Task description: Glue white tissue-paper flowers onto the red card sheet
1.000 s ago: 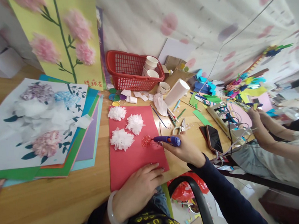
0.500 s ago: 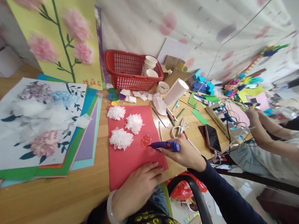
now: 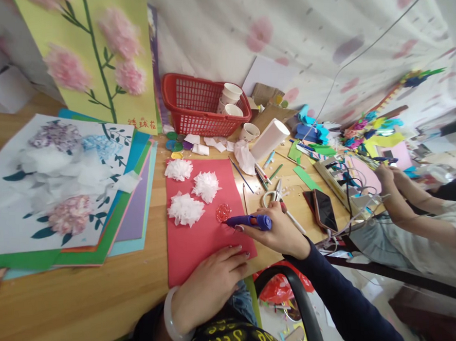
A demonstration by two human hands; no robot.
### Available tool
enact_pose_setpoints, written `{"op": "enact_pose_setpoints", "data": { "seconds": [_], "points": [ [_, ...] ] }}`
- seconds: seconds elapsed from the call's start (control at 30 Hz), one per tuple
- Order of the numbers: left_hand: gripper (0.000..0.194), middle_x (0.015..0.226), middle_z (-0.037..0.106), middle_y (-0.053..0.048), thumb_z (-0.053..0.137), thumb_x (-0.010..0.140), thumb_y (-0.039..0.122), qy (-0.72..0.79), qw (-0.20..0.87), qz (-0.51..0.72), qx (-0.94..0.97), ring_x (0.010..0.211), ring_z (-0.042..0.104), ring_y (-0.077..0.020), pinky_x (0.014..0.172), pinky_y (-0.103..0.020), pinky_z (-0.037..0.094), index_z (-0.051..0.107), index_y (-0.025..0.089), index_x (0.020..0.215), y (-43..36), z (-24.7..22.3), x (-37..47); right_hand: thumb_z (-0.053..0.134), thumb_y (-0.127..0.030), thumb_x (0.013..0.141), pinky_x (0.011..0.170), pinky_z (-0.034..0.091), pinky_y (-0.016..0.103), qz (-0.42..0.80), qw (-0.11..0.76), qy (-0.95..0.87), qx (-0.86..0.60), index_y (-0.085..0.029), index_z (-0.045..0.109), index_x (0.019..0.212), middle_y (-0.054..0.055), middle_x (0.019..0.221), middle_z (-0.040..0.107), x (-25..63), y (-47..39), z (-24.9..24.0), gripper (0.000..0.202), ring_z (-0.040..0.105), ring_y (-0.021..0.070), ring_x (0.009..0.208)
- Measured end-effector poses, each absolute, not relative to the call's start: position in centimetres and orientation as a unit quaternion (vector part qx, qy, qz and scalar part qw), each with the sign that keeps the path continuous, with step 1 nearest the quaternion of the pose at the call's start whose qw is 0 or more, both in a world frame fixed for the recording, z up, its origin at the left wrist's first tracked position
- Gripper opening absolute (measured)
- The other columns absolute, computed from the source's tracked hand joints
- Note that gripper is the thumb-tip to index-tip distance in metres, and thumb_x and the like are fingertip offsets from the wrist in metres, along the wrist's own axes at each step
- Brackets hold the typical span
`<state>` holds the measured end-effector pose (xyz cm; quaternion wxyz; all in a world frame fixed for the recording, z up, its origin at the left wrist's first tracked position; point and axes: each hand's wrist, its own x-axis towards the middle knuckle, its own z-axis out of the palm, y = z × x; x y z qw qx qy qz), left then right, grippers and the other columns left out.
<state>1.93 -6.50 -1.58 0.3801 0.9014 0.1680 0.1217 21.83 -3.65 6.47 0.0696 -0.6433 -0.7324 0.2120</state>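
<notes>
A sheet of red paper (image 3: 194,249) lies before me with three white ruffled paper flowers (image 3: 206,187) on its upper left part. To their right is a shiny ring-shaped patch of clear glue (image 3: 223,213). My right hand (image 3: 280,229) grips a blue glue gun (image 3: 254,221), held nearly level, its tip at the lower edge of the patch. Flat on the sheet's lower edge rests my left hand (image 3: 215,274), fingers stretched out and holding nothing. Scissors (image 3: 270,196) with pale handles lie just beyond my right hand.
A red basket (image 3: 205,121) with paper cups stands at the back. Coloured sheets and a flower picture (image 3: 10,153) lie at left. Right of the paper are a white roll (image 3: 270,139), pencils, a phone (image 3: 325,211) and cables. Another person's arms (image 3: 403,196) are at far right.
The glue gun's tip has moved slightly left and down along the edge of the glue patch. My left hand stays in place on the paper.
</notes>
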Motion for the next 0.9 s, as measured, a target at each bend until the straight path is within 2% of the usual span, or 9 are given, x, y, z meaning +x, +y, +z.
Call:
{"op": "enact_pose_setpoints", "data": {
  "seconds": [0.17,0.3,0.4,0.67,0.9],
  "points": [
    [0.042,0.15,0.052,-0.005,0.054,0.097,0.016,0.164,0.376,0.121,0.904,0.144,0.039,-0.0239,0.121,-0.043,0.034,0.054,0.018,0.139,-6.5,-1.5,1.9,0.058,-0.054,0.09,0.056,0.029,0.031,0.213,0.075,-0.745,-0.627,-0.024,0.066,0.057,-0.004,0.044,0.05,21.4,-3.3,6.6,0.046,0.034,0.0106,0.045],
    [0.041,0.151,0.052,-0.004,0.052,0.099,0.017,0.164,0.378,0.127,0.902,0.145,0.038,-0.0223,0.121,-0.042,0.033,0.053,0.02,0.14,-6.5,-1.7,1.8,0.059,-0.056,0.09,0.058,0.03,0.031,0.204,0.075,-0.747,-0.628,-0.022,0.062,0.054,-0.003,0.047,0.053,21.4,-3.1,6.5,0.05,0.038,0.01,0.044],
    [0.041,0.152,0.051,-0.003,0.052,0.1,0.018,0.165,0.379,0.125,0.902,0.145,0.037,-0.0222,0.121,-0.042,0.033,0.052,0.02,0.141,-6.5,-1.7,1.8,0.058,-0.054,0.091,0.058,0.03,0.031,0.213,0.076,-0.754,-0.617,-0.021,0.067,0.059,-0.002,0.05,0.056,21.5,-3.1,6.5,0.047,0.042,0.0097,0.045],
    [0.043,0.151,0.051,-0.004,0.055,0.097,0.016,0.169,0.383,0.106,0.902,0.145,0.036,-0.0233,0.121,-0.042,0.033,0.054,0.019,0.14,-6.4,-1.3,1.9,0.057,-0.056,0.092,0.062,0.031,0.032,0.211,0.064,-0.756,-0.616,-0.022,0.074,0.067,-0.004,0.047,0.055,22.0,-3.5,6.3,0.046,0.04,0.0097,0.044],
    [0.035,0.149,0.054,-0.003,0.055,0.097,0.016,0.168,0.367,0.134,0.905,0.143,0.041,-0.0241,0.118,-0.044,0.039,0.059,0.019,0.132,-6.5,-1.7,1.9,0.059,-0.06,0.089,0.058,0.031,0.032,0.205,0.079,-0.735,-0.642,-0.021,0.061,0.056,-0.002,0.05,0.056,23.3,-3.9,6.3,0.051,0.043,0.0108,0.048]
  ]
}}
